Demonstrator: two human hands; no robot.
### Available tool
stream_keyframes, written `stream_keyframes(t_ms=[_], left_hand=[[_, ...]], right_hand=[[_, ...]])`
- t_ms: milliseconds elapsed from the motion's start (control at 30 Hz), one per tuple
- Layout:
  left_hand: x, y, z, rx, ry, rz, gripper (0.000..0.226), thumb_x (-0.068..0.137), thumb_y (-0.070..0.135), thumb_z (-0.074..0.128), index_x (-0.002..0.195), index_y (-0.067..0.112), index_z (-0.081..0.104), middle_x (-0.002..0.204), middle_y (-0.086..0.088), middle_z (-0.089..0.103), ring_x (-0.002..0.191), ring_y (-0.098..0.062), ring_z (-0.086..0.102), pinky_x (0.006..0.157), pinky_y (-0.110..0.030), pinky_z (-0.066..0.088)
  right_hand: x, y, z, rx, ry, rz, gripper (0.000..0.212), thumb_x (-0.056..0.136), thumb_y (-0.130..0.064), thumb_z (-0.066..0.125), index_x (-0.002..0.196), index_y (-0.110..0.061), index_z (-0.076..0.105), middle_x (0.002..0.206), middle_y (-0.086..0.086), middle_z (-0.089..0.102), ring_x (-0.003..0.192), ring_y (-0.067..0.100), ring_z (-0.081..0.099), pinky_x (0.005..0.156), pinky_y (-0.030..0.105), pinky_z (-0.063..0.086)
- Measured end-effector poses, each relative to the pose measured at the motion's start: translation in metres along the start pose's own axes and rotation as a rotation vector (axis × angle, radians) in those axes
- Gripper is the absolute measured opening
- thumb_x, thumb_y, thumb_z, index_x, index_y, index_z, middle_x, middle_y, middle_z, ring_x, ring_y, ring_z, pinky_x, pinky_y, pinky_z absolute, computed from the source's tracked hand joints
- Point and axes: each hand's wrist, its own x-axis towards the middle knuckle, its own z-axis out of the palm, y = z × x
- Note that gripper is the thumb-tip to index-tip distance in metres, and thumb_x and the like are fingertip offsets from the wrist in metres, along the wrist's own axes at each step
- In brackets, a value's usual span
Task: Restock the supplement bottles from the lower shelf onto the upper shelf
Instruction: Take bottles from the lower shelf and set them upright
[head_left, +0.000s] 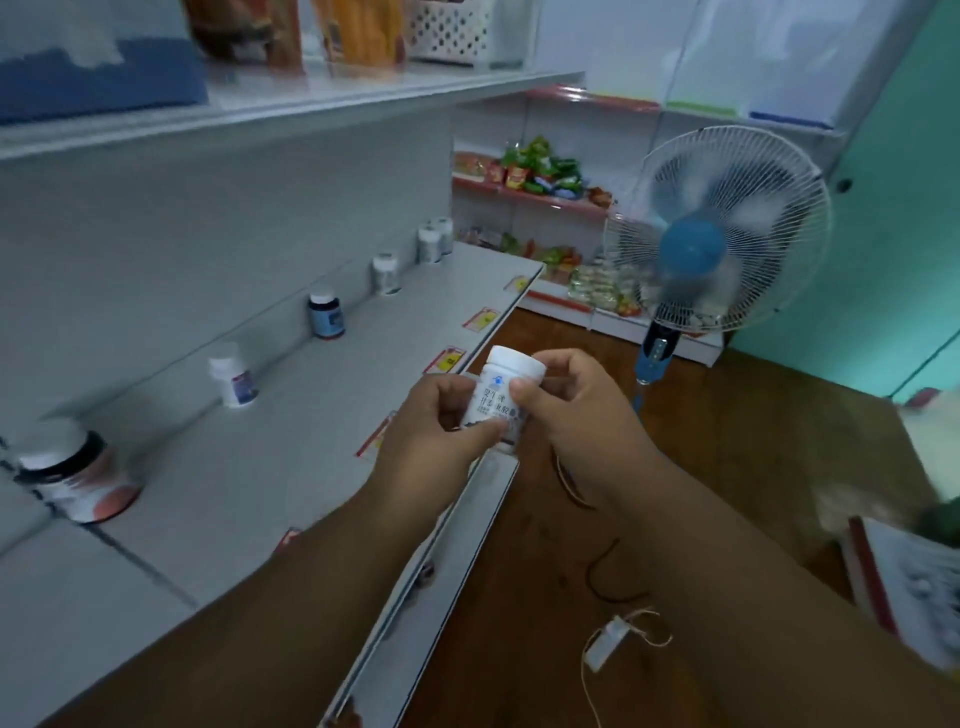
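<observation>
Both hands hold 1 white supplement bottle (500, 399) in the air, just past the front edge of the grey shelf (270, 447) and above the brown floor (727, 467). The left hand (434, 434) curls its fingers round the bottle's lower left side, thumb across the label. The right hand (574, 410) pinches the upper right side, thumb on the label and fingers behind the white cap. The bottle stands nearly upright, tilted slightly to the right.

Along the back of the grey shelf, 6 bottles stand well apart in a row: a blurred bottle with a dark band and orange base (78, 475) nearest, then a white one (232, 375), a dark blue one (326, 315), another white one (386, 272), and 2 white ones (435, 240) close together at the far end. Red and yellow price tags (481, 318) line the shelf's front edge. The shelf above (291, 104) carries a blue box, orange packets and a white perforated basket (451, 32).

A standing fan with a blue hub (719, 244) stands on the floor to the right, in front of a far rack of colourful snack packets (540, 169). A small white plug with a thin cord (605, 642) lies on the floor below the right forearm.
</observation>
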Motion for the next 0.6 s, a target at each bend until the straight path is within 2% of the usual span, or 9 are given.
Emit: stream_keyframes(t_ms=[133,233,367,467,533,600], left_hand=[[0.070,-0.011,0.039,0.009,-0.051,-0.027,0.038,0.083,0.025,0.078,0.113,0.030,0.055,0.107,0.011,0.067,0.092,-0.004,0.068,0.082,-0.025,0.058],[0.126,-0.020,0.064,0.038,-0.032,-0.045,0.036,0.084,0.022,0.077,0.112,0.028,0.056,0.107,0.008,0.066,0.096,-0.008,0.067,0.082,-0.025,0.056],[0.204,-0.023,0.095,0.017,0.049,-0.089,0.034,0.082,0.012,0.077,0.103,0.028,0.057,0.107,0.004,0.068,0.099,-0.013,0.067,0.090,-0.035,0.056],[0.254,-0.016,0.116,0.083,0.089,-0.086,0.041,0.082,0.016,0.078,0.113,0.029,0.054,0.110,0.005,0.068,0.094,-0.006,0.068,0.077,-0.020,0.056],[0.291,-0.011,0.124,0.155,0.080,-0.069,0.056,0.083,0.022,0.078,0.126,0.040,0.046,0.107,0.012,0.067,0.090,0.000,0.067,0.068,-0.012,0.053],[0.323,-0.010,0.124,0.236,0.072,-0.074,0.070,0.084,0.026,0.077,0.134,0.051,0.035,0.102,0.021,0.063,0.086,0.008,0.065,0.064,-0.007,0.050]], right_hand=[[0.067,0.021,-0.029,0.001,0.034,0.022,0.023,0.090,-0.017,0.071,0.109,-0.024,0.059,0.105,0.005,0.069,0.094,0.021,0.071,0.082,0.047,0.060],[0.129,0.036,-0.052,0.007,-0.006,0.028,0.027,0.089,-0.018,0.073,0.111,-0.025,0.058,0.105,0.004,0.070,0.091,0.021,0.072,0.078,0.048,0.061],[0.217,0.044,-0.080,0.075,-0.094,0.042,0.033,0.089,-0.012,0.072,0.114,-0.022,0.052,0.110,0.006,0.069,0.095,0.019,0.071,0.069,0.026,0.058],[0.278,0.046,-0.098,0.060,-0.163,0.051,0.032,0.089,-0.016,0.072,0.114,-0.020,0.053,0.113,0.004,0.069,0.096,0.015,0.070,0.071,0.025,0.058],[0.324,0.048,-0.105,0.030,-0.197,0.053,0.036,0.089,-0.018,0.073,0.119,-0.017,0.055,0.113,0.001,0.068,0.098,0.015,0.069,0.072,0.025,0.059],[0.363,0.053,-0.100,0.013,-0.225,0.097,0.040,0.087,-0.023,0.075,0.122,-0.017,0.056,0.115,0.001,0.068,0.100,0.018,0.069,0.079,0.033,0.060]])
